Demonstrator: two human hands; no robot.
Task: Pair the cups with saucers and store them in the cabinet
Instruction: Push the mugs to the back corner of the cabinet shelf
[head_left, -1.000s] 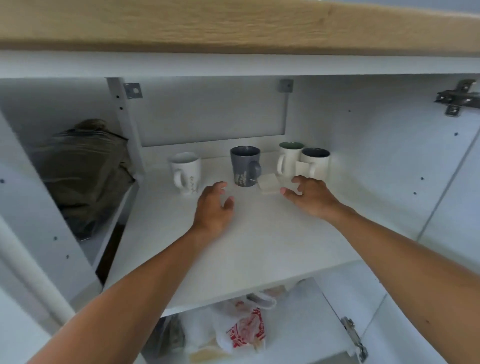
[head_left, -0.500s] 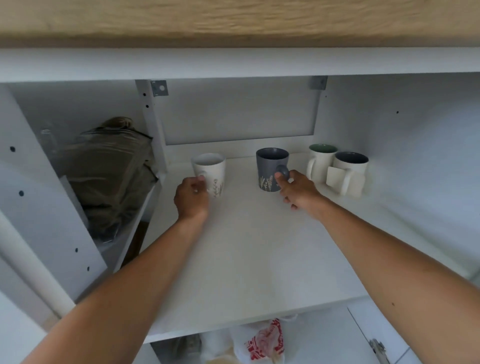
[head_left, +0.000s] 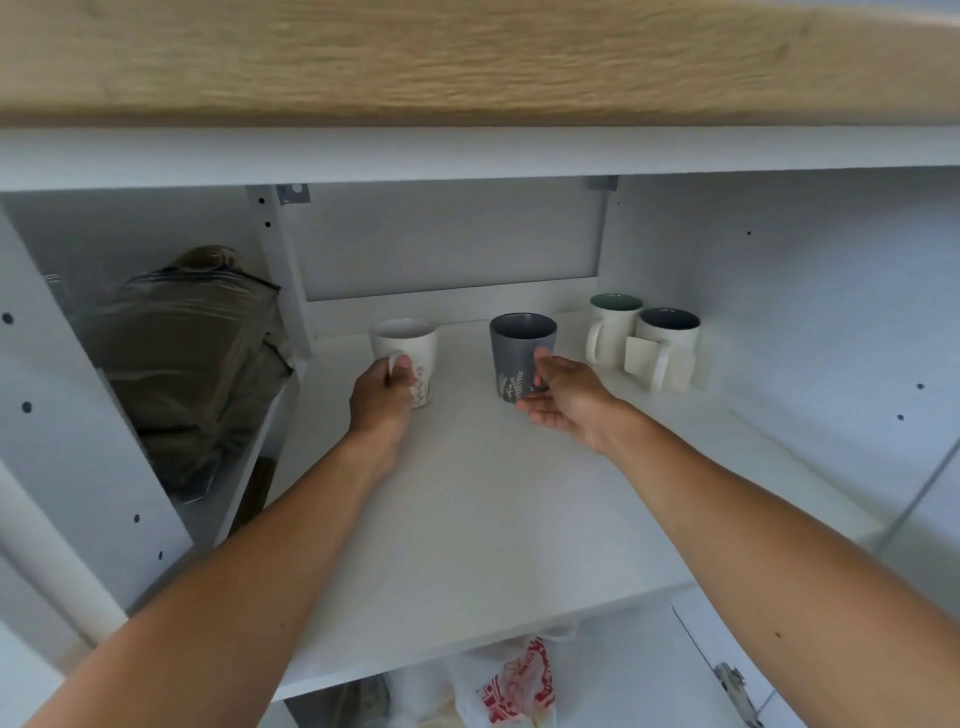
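Observation:
On the white cabinet shelf (head_left: 478, 519) stand several mugs. My left hand (head_left: 382, 397) is closed around the handle of a white mug (head_left: 408, 345) with a plant print. A grey mug (head_left: 519, 348) with a leaf print stands to its right; my right hand (head_left: 563, 397) touches its handle side with thumb and fingers apart. At the back right stand a cream mug with a green inside (head_left: 613, 327) and a cream mug with a dark inside (head_left: 667, 338). Two square cream coasters (head_left: 641, 356) lean against those mugs.
A wooden countertop (head_left: 467, 57) overhangs the cabinet. A folded olive bag (head_left: 192, 358) fills the left compartment behind a white divider (head_left: 275, 270). A plastic bag with red print (head_left: 514, 686) lies on the lower shelf. A hinge (head_left: 735, 686) sits at lower right.
My left hand moved from the shelf to the white mug's handle and closed on it. My right hand left the coasters leaning on the right mugs and reached the grey mug.

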